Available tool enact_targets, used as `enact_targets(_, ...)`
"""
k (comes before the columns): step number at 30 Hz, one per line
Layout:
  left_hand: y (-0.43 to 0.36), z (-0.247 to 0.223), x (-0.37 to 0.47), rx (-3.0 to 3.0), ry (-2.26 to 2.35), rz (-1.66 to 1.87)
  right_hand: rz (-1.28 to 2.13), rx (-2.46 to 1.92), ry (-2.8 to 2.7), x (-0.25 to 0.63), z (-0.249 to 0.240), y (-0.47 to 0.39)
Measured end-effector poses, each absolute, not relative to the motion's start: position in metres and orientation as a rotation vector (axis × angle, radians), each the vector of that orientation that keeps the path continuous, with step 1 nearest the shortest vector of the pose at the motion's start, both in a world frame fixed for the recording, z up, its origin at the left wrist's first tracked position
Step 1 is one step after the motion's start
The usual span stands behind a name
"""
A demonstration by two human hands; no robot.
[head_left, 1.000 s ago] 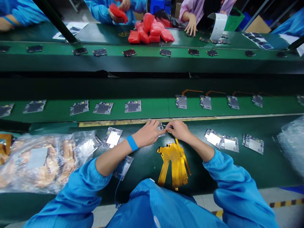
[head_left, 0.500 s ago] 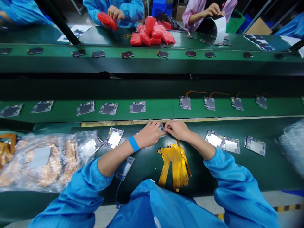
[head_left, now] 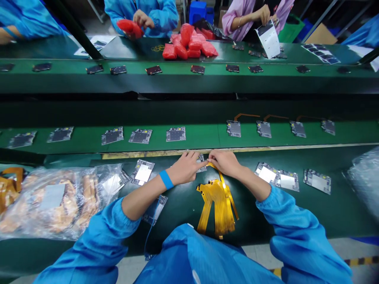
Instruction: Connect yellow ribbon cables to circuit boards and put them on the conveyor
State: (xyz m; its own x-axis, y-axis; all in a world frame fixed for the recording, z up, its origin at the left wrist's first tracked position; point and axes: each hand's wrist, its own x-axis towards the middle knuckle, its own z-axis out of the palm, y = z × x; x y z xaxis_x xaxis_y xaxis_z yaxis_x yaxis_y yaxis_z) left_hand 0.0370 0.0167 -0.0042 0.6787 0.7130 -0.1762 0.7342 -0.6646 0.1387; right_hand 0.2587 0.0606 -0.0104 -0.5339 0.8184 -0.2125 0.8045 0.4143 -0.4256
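Note:
My left hand point(head_left: 187, 165), with a blue band at its wrist, presses a small circuit board point(head_left: 202, 162) to the bench, its index finger reaching across the board's right side. The hand partly hides the board. My right hand point(head_left: 225, 162) is closed in a pinch at the board's right edge, on the end of a yellow flex cable point(head_left: 220, 175). The cable runs down from the fingertips beside a fanned pile of similar flex cables point(head_left: 220, 207). Whether the cable's end is joined to the board is hidden by the fingers.
More circuit boards point(head_left: 287, 181) lie right of my hands, others point(head_left: 143, 172) left, near a plastic bag of flex cables point(head_left: 56, 201). Ahead, a green belt point(head_left: 204, 138) carries spaced boards, some with cables. Across it, co-workers handle red bundles point(head_left: 189, 41) and a white sheet point(head_left: 269, 39).
The boards on the near belt have shifted right, and those on the far belt left. My right hand has moved slightly right, and the cable by its fingertips now shows. A co-worker's white sheet has tilted.

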Motion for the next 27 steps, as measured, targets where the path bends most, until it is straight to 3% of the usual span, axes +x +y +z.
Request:
enact_targets(4,0.038,0.004,0.043,2.646,1.278,-0.049,0.726,-1.494,-2.181,0.277,0.002,0.047)
enact_targets(8,0.084,0.018,0.046,2.478,1.688,0.244,0.735,-1.407,-2.063,0.285,0.022,0.029)
enact_targets(12,0.116,0.018,0.026,2.387,1.833,0.079,0.903,-1.374,-2.295,0.276,0.021,0.007)
enact_targets(18,0.12,-0.005,-0.013,2.431,1.651,-0.284,0.966,-1.438,-2.719,0.252,0.002,-0.017)
enact_targets(27,0.137,-0.008,-0.013,2.564,1.553,-0.346,0.988,-1.474,-2.708,0.251,-0.013,-0.03)
